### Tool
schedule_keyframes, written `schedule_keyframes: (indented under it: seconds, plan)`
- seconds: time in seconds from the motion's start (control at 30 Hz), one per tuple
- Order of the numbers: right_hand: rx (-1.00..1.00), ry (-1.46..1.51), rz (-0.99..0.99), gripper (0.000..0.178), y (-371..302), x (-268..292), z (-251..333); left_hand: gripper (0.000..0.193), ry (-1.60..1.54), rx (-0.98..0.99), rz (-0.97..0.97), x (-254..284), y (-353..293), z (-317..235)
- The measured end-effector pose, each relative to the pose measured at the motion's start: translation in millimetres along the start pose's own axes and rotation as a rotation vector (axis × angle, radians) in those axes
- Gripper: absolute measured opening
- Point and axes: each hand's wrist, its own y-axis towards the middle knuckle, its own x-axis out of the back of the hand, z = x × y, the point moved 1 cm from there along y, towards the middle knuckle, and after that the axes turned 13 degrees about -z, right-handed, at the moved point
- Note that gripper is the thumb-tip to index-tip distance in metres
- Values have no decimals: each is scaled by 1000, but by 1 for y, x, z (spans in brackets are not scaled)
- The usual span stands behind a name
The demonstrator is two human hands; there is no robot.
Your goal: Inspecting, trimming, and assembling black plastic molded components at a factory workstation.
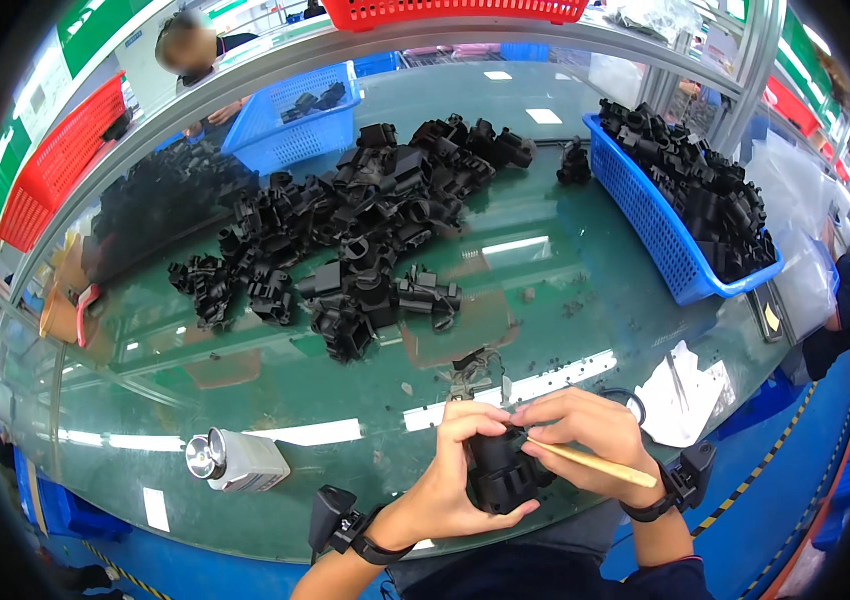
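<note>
A black moulded plastic housing [501, 478] is tilted up near the table's front edge. My left hand [442, 483] wraps round it, thumb across the top and fingers beneath. Between the fingers of my right hand [590, 428] lies a thin yellow wooden-looking stick [603, 466]. That hand is closed, its fingertips meeting my left thumb at the housing's upper end; the stick's tip is hidden there. Just beyond my hands lie small dark scraps [472, 372] on the green tabletop [555, 320]. Each wrist carries a black strapped device.
Similar black housings [370, 215] are heaped mid-table. A blue basket [680, 265] full of them stands at right, another blue basket [290, 140] at far left. White paper [680, 405] with tweezers lies right; a white metal-capped bottle [250, 462] stands left. A metal frame [505, 30] crosses overhead.
</note>
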Motion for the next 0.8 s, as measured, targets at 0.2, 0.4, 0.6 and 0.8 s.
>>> schedule_keyframes:
  seconds: [0.2,0.4,0.6,0.8]
  plan:
    - [250,-115,-11,22,-6,-1,-7,79,-62,92,-11,-1,2,-4]
    - [-557,602,-472,11,-29,-17,-12,79,-254,203,12,3,2,-3]
    - [-616,677,-512,9,-25,0,-10,75,-399,373,-150,12,4,-2]
    - [-460,442,-236,12,-27,8,17,75,-363,417,-264,9,8,-6]
